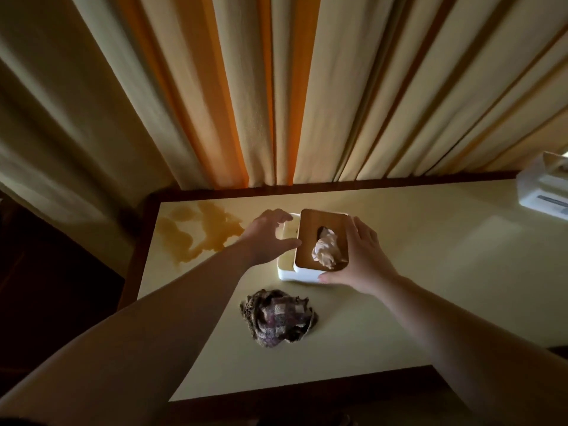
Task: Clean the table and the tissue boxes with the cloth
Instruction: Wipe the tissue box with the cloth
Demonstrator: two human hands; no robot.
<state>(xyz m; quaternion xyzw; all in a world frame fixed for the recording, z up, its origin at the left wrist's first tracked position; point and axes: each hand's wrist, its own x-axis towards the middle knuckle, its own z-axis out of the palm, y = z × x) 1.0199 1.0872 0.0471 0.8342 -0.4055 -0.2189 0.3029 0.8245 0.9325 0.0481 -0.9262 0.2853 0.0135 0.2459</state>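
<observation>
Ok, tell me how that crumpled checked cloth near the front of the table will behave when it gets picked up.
The cloth lies in a wrinkled heap with frayed edges, so it will probably hang limp and droop rather than hold shape. It looks like thin fabric, so likely light. Bunched flat on the table, it should not roll or tip.

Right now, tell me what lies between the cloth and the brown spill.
In the head view, only the left forearm crosses above the bare table between the cloth and the brown spill.
</observation>
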